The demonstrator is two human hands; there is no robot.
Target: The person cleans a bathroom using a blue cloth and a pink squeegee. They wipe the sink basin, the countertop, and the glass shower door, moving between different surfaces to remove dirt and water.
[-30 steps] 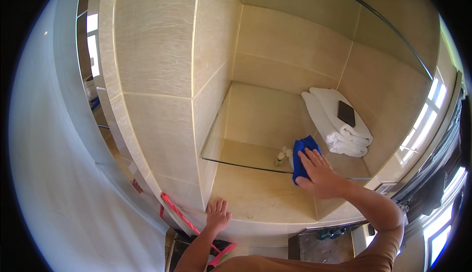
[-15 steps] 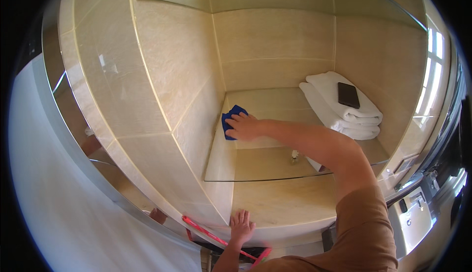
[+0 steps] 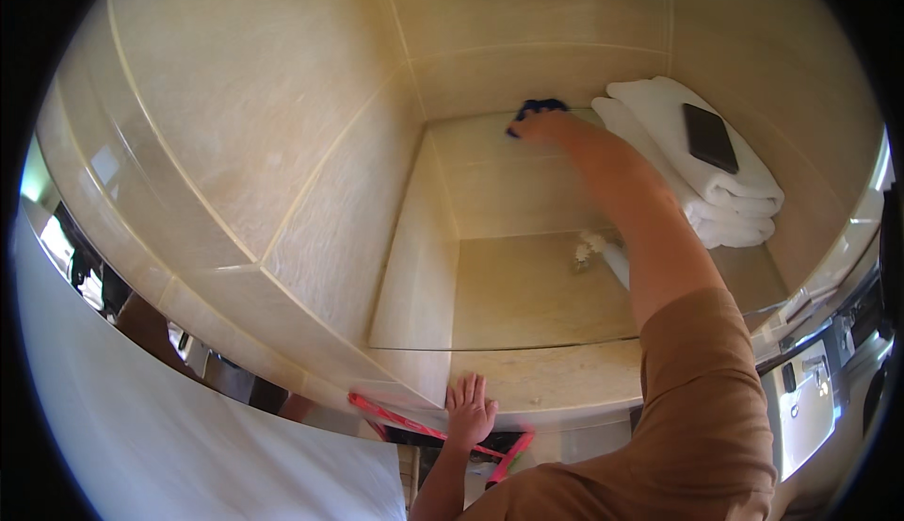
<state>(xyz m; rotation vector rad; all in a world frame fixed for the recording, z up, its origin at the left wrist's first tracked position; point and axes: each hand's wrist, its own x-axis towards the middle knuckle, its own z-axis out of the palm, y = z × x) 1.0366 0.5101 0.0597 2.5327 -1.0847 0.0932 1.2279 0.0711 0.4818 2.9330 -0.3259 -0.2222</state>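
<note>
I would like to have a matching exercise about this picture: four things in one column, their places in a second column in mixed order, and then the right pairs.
Things
1. blue cloth
2. dark phone
3. folded white towels
4. left hand

Places
A. directly on the glass shelf, at its right side
B. at the front edge of the tiled ledge, fingers pointing away from the person
C. at the right hand, near the back wall
D. on top of a soft stack

Right pairs: 1-C, 2-D, 3-A, 4-B

Dark phone [image 3: 710, 138] atop folded white towels [image 3: 670, 125], white washbasin [image 3: 802, 431] far right.
</note>
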